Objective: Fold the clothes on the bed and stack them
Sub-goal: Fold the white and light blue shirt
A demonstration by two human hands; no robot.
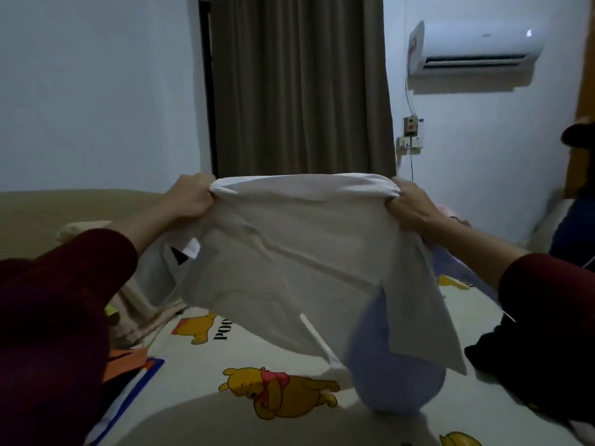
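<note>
1. Both hands are busy with one piece: the left hand (190, 197) and the right hand (415, 210) each grip, with curled fingers, one end of the top edge of a white garment (283, 252), and hold it up, stretched between them, above the bed (206, 358).
2. The garment hangs open in the air, not yet folded. A black tag with a white label shows near its left side.
3. On the cartoon-bear sheet, other clothes wait: a pale blue cloth (396, 381) below and behind the white one, a beige heap (141, 317) at the left, a black piece (515, 349) at the right.
4. I see no finished stack in this view, so I judge the task is at an early stage or in the middle; most folding is left.
5. Hard to tell: the light is dim, and the orange and blue thing (135, 362) at the lower left is partly cut by the sleeve; it is perhaps a folded item. The lower hem of the white garment is blurred.
</note>
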